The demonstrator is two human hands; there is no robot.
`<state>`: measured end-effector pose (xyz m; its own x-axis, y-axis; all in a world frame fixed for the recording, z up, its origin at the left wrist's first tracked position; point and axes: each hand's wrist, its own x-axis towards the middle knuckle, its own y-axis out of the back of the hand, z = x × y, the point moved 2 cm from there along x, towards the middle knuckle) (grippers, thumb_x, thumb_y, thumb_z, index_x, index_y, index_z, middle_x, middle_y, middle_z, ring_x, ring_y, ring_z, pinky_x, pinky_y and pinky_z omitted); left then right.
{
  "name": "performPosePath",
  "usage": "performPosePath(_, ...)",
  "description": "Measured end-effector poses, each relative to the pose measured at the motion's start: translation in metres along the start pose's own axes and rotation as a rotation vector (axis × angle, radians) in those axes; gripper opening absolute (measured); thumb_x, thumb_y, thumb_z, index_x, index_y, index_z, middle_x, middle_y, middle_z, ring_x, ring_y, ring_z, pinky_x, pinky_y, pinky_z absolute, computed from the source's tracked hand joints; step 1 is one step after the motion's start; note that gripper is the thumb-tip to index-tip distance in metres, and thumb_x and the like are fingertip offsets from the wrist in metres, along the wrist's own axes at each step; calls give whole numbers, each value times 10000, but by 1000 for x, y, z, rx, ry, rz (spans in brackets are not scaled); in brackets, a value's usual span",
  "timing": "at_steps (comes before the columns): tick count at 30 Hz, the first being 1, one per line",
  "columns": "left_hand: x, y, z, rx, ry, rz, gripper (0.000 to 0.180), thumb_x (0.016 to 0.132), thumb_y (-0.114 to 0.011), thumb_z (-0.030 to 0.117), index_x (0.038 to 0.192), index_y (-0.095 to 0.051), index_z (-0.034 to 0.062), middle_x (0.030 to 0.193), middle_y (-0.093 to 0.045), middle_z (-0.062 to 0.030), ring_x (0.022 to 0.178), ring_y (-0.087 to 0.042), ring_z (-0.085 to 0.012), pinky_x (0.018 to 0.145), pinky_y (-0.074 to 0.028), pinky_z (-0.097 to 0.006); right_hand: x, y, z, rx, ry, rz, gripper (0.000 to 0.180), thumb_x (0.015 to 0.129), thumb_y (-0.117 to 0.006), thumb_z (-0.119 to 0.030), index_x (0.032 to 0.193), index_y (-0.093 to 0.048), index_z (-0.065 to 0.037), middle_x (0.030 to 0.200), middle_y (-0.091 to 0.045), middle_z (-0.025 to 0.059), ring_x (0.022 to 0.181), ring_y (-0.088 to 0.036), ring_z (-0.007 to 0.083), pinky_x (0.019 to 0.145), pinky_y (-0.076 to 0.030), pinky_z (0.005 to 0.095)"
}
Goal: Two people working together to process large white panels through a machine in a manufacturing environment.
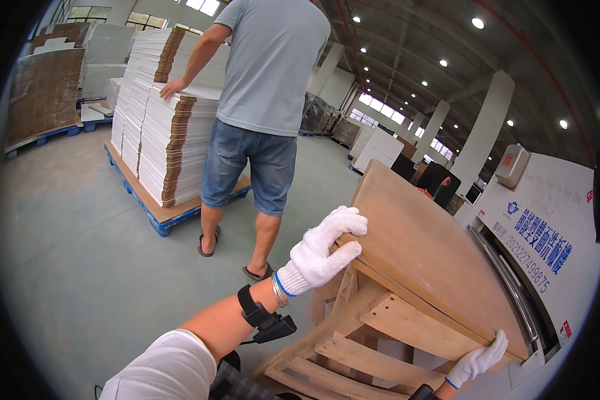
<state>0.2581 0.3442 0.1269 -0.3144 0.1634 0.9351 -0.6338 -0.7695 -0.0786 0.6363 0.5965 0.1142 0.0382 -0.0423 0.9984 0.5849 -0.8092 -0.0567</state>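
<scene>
A wide brown board (427, 233) lies slanted across the right side, on top of a slatted wooden pallet (407, 327). My left hand (320, 250), in a white knit glove, grips the board's left corner, with the thumb and fingers at its edge. At the lower right, my right hand (479, 360), gloved the same way, holds the near edge close to the white machine (547, 220). Its fingers lie over the rim, and part of that hand's grip is hidden. The board's edge shows more than one thin layer.
A person in a grey shirt (273, 67) stands ahead, facing away, one hand on a tall stack of white panels (187, 147) on a blue pallet (140, 193). A metal roller bar (507, 287) runs along the machine. Wrapped stacks (43, 93) stand at the far left.
</scene>
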Motion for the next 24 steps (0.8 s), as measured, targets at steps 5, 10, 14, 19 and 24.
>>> performPosePath(5,2,-2,3,-38,-6,-39,247,835,-570,67,1078,-569,23,1214,-572,-126,1274,-440,-295,1064,-325,-390,-3,3,9,-18,19,33,392,834,-396,91,1184,-566,40,1197,-567,183,1169,-500,340,1020,-376,424)
performPosePath(10,1,-2,-1,-23,6,-35,260,823,-569,48,1082,-570,22,1215,-571,-126,1269,-447,-293,1054,-334,-381,-3,3,5,7,14,33,391,830,-400,92,1178,-570,43,1198,-565,190,1168,-501,339,1023,-372,424)
performPosePath(14,3,-3,-1,-33,10,-59,273,812,-566,36,1084,-567,20,1205,-574,-127,1265,-450,-292,1052,-335,-382,-2,3,5,5,4,29,386,831,-399,87,1174,-572,44,1198,-564,195,1162,-506,344,1020,-372,425)
performPosePath(19,2,-3,-2,-51,14,-24,289,793,-535,9,1081,-563,15,1169,-582,-130,1251,-459,-293,1055,-327,-384,1,3,3,13,-14,12,389,825,-395,87,1167,-573,43,1189,-565,196,1147,-510,347,1012,-373,424)
performPosePath(24,2,-4,1,-57,33,-19,295,786,-529,2,1078,-561,13,1169,-579,-129,1248,-460,-290,1057,-322,-381,3,6,-3,32,20,44,393,805,-409,89,1158,-575,37,1137,-584,189,1130,-510,349,995,-380,424)
